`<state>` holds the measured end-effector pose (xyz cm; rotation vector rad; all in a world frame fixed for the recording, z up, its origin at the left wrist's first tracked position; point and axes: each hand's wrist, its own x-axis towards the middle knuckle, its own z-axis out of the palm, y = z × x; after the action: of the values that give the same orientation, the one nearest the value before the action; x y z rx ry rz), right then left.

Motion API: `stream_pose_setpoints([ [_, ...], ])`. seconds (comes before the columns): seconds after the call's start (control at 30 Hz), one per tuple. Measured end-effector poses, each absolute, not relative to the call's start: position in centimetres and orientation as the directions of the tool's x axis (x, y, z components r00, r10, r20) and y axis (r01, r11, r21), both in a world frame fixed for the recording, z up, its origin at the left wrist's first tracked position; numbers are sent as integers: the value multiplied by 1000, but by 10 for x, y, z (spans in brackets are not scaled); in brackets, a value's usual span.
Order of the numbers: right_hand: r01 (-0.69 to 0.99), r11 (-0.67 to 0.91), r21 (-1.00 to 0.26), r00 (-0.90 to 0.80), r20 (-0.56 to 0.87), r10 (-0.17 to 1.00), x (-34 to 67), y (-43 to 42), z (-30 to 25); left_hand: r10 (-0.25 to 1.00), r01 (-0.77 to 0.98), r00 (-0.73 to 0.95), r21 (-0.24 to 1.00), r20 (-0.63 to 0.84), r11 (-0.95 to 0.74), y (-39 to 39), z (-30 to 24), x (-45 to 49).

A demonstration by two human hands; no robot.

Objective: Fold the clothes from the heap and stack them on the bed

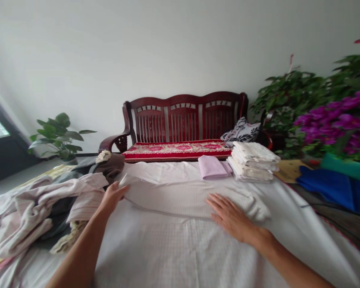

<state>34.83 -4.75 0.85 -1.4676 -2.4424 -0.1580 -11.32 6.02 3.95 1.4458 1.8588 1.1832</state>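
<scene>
A long, pale ribbed garment [174, 198], folded into a strip, lies across the white sheet [156, 256] in front of me. At its left end, my left hand [114, 196] is closed in a pinch on the corner, which is lifted a little. My right hand [229, 216] rests flat on the strip's right part, fingers stretched out. Beyond that hand the garment's right end looks bunched. Behind the strip sit a folded lilac cloth [212, 168] and a stack of folded white clothes [252, 161].
At the left is a loose heap of clothes [42, 208], light and dark. Blue cloth [333, 188] lies at the right, below purple flowers [339, 120]. Beyond the sheet stands a dark red wooden bench [183, 116] with a patterned cushion [243, 131]. A potted plant [60, 138] stands back left.
</scene>
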Motion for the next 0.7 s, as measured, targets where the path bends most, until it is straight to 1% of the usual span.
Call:
stream_pose_setpoints([
  [0.03,872,473,-121,-425,291,857,348,-48,7,937,409,-325,912,127,18,58,47,-104],
  [0.07,862,465,-202,-398,298,868,348,-48,8,933,340,-330,940,146,-27,56,57,-93],
  [0.17,758,419,-500,-256,364,896,344,-49,17,921,243,-281,949,269,-202,48,86,-49],
  [0.2,684,389,-617,-191,363,912,341,-49,22,917,231,-249,939,312,-256,45,95,-30],
  [0.27,458,284,-842,-74,282,956,334,-48,30,902,239,-182,908,391,-345,39,104,11],
  [0.3,312,215,-925,-43,212,976,331,-47,32,910,247,-125,901,395,-357,35,104,33],
  [0.33,160,139,-977,-28,136,990,327,-46,33,917,270,-72,892,393,-362,31,100,55],
  [0.4,-102,0,-995,-31,3,1000,322,-43,31,923,333,39,866,383,-374,21,83,96],
  [0.43,-189,-57,-980,-41,-50,998,320,-42,29,923,351,116,854,367,-383,15,71,113],
  [0.5,-268,-127,-955,-70,-112,991,319,-40,24,903,311,317,868,289,-387,5,45,138],
  [0.53,-266,-141,-954,-81,-123,989,319,-39,22,885,287,396,883,245,-372,1,33,146],
  [0.6,-210,-136,-968,-78,-122,990,318,-40,21,853,240,479,904,206,-353,-4,16,153],
  [0.7,-73,-127,-989,17,-128,992,314,-40,24,850,185,494,934,180,-305,-5,10,147],
])
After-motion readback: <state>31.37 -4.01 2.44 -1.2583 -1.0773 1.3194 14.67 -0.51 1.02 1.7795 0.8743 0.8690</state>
